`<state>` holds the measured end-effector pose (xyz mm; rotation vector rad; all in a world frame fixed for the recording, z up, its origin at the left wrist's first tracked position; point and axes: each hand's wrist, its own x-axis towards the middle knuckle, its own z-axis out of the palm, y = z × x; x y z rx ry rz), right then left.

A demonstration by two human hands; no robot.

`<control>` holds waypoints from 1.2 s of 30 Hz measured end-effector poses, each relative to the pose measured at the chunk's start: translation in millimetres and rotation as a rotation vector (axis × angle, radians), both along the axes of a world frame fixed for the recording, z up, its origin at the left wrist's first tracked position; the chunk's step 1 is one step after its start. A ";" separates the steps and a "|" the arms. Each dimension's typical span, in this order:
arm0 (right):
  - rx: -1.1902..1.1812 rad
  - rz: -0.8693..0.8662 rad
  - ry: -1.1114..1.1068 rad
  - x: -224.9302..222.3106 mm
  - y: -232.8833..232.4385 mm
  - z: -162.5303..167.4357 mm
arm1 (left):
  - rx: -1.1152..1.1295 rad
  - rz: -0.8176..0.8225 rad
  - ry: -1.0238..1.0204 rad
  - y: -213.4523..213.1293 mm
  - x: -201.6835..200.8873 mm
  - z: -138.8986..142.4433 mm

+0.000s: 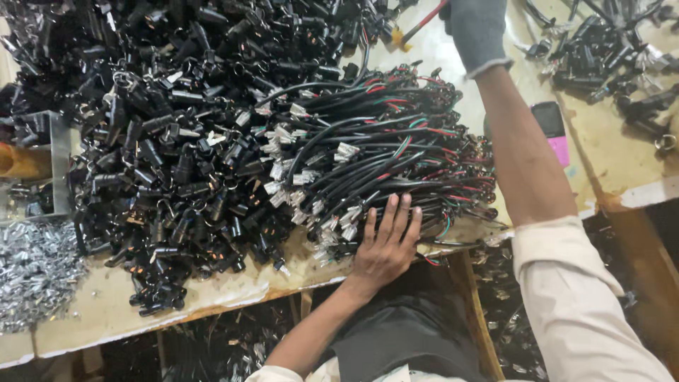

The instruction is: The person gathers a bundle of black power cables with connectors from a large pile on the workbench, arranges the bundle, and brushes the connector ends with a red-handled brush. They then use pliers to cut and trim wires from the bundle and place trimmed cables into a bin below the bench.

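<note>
Black cabling makes up the work in hand, so begin at the near edge of the bench (pixel 212 301). Your left hand (pixel 385 244) lies there, bare, fingers spread wide and pressed flat on the near end of the wire harness bundle (pixel 396 152); it grips nothing. The bundle rests on the bench directly ahead of you, its black leads running side by side, with red and green cores showing at the right end and pale connector tabs (pixel 304 177) at the left.

Judged by the layout, this bundle is the gathered portion. To its left, touching it, sits a large heap of loose black parts (pixel 170 127), not laid in any order; that stock appears still to be handled. A pile of small silver metal pieces (pixel 35 272) lies at the far left, apart from the harnesses.

Farther out, your right hand (pixel 477 32) is raised beyond the bundle. It wears a grey glove and is closed around a red-handled tool (pixel 424 22); the working end cannot be identified. Beyond the right forearm, a second, smaller heap of black parts (pixel 608 49) occupies the far right corner.
</note>
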<state>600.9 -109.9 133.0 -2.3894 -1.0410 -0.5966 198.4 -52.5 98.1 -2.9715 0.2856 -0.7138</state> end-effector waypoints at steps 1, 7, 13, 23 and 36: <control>0.101 0.041 0.071 -4.1 -3.6 0.0 | -0.005 -0.003 0.005 0.2 -0.3 -0.1; 0.311 0.181 0.580 -27.3 2.1 16.3 | -0.015 -0.028 0.015 1.7 -0.9 -1.5; 0.276 0.183 0.597 -40.9 8.6 41.1 | -0.001 -0.014 -0.024 0.9 1.3 -1.6; 0.198 0.226 0.270 -41.6 -20.3 9.0 | -0.035 -0.006 0.029 -2.0 -1.1 -8.5; 0.692 0.162 0.479 -112.9 -46.4 32.1 | -0.090 0.009 0.032 -2.2 -1.9 -13.0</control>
